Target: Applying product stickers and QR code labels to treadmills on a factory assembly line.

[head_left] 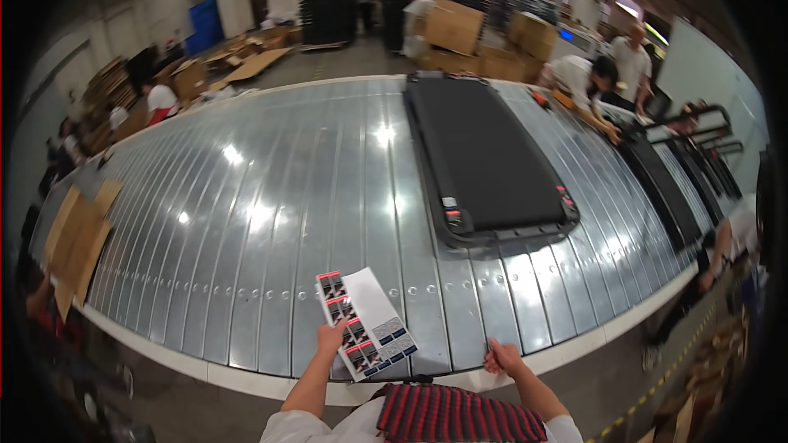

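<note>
Our left hand (331,338) pinches a white sticker sheet (365,324) by its near left edge, over the near rim of the metal conveyor (271,221). Our right hand (502,357) clenches that rim. A black treadmill (488,164) lies farther right.

The left hand (331,336) holds a sticker sheet (366,323) over the near edge of a wide metal conveyor (271,213). The right hand (502,356) rests on that edge. A black treadmill (484,160) lies farther along, where 2 people (607,70) stand.
</note>
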`<state>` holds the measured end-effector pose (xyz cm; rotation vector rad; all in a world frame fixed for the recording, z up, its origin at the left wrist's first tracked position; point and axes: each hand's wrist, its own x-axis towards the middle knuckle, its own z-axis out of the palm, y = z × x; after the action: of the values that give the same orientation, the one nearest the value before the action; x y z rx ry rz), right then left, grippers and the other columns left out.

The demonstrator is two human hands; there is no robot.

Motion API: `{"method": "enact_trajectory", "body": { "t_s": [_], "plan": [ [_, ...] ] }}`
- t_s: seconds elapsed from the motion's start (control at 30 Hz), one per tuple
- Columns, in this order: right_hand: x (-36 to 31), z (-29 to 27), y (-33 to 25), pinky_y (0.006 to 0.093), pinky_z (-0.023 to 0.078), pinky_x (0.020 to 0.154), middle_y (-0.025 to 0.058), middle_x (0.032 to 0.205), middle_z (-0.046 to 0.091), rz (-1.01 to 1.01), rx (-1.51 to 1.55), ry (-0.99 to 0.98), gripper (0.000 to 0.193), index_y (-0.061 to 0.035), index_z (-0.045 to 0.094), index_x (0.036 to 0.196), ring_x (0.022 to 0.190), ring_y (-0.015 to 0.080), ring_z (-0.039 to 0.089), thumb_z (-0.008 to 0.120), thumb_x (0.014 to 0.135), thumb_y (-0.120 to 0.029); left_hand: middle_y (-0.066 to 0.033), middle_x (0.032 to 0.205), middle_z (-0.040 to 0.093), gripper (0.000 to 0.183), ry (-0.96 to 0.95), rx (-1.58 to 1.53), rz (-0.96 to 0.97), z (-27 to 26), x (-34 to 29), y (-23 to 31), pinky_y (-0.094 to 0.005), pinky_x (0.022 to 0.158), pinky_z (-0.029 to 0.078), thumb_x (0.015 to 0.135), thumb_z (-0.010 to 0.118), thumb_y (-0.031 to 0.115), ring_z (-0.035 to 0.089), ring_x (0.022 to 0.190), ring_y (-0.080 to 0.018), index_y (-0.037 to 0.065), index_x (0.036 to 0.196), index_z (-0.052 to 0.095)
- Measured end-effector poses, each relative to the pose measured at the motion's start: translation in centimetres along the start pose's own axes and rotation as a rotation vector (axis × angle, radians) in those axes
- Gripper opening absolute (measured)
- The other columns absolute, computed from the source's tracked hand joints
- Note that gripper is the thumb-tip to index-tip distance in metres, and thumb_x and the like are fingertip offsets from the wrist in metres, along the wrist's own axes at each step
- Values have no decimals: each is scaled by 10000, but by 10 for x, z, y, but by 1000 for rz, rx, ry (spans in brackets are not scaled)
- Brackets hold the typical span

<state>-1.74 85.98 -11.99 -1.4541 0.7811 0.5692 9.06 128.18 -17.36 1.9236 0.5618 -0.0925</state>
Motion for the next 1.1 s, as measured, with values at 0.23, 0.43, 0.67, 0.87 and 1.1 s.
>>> {"method": "enact_trajectory", "body": {
  "t_s": [0.23, 0.43, 0.67, 0.87, 1.1],
  "plan": [
    [5, 5, -8, 269, 399, 363, 166, 534, 542, 19, -86, -20, 516, 18, 507, 657, 401, 204, 513, 421, 799, -471, -185, 656, 594, 396, 11, 5, 30, -6, 1, -11, -358, 569, 443, 687, 610, 370, 601, 639, -271, -21, 750, 610],
    [12, -2, -8, 278, 410, 369, 171, 557, 562, 57, -104, -21, 511, 9, 509, 658, 410, 209, 528, 409, 805, -470, -184, 663, 595, 379, 1, 37, 59, -3, -1, -2, -354, 579, 449, 696, 596, 363, 603, 655, -280, -9, 768, 611],
    [10, -1, -7, 279, 418, 375, 162, 556, 566, 71, -97, -38, 505, 2, 515, 665, 419, 213, 538, 387, 818, -462, -175, 648, 594, 362, 5, -5, 55, -10, -12, 9, -342, 566, 440, 696, 601, 323, 599, 624, -232, -34, 760, 605],
    [4, -6, -2, 279, 423, 378, 161, 556, 566, 35, -32, -49, 506, 4, 520, 663, 422, 213, 540, 387, 820, -458, -192, 626, 584, 418, 3, 20, 52, 1, -4, 5, -367, 563, 435, 681, 613, 347, 593, 609, -247, -69, 720, 590],
    [22, -3, -2, 259, 413, 372, 140, 586, 582, 9, -44, -105, 538, 2, 539, 666, 439, 188, 553, 389, 805, -496, -210, 661, 577, 448, 45, 45, 50, -8, -1, 4, -369, 586, 418, 685, 619, 330, 564, 639, -217, -114, 697, 563]
  ]
}}
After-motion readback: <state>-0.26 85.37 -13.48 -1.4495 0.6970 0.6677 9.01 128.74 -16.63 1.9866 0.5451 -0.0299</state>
